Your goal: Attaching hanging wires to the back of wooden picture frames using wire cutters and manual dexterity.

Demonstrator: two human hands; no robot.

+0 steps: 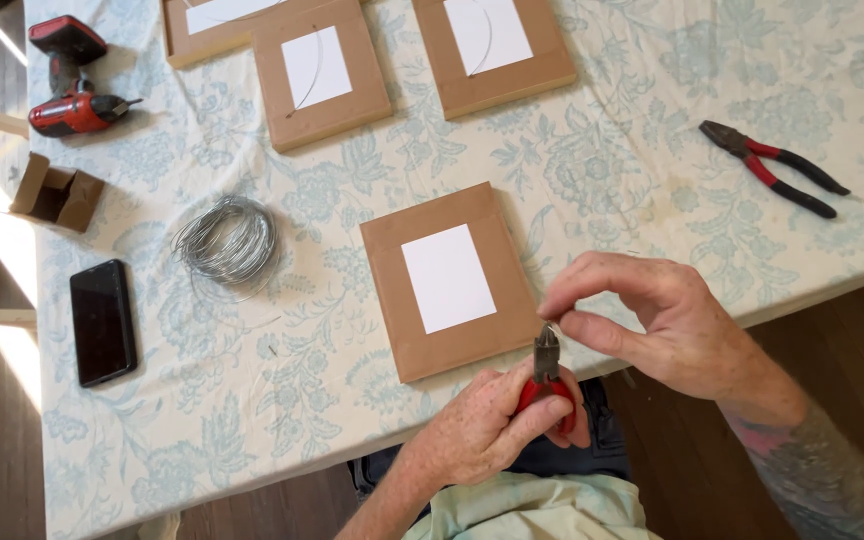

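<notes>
My left hand [497, 425] grips small red-handled cutters [546, 375] just off the table's near edge, jaws pointing up. My right hand [657, 320] pinches thumb and forefinger together right at the jaw tips, on what looks like a thin bit of wire, too small to see clearly. Beside both hands lies a brown cardboard-backed frame [392, 260] face down, with a white rectangle in its middle. A coil of silver wire [227, 242] rests further left on the cloth.
On the floral tablecloth [612, 170]: three more brown frame backs [320, 72] at the far side, red-handled pliers [777, 168] at right, a black phone [102, 320], a small open cardboard box [57, 195] and a red cordless drill [72, 85] at left. Wooden floor lies beyond the edges.
</notes>
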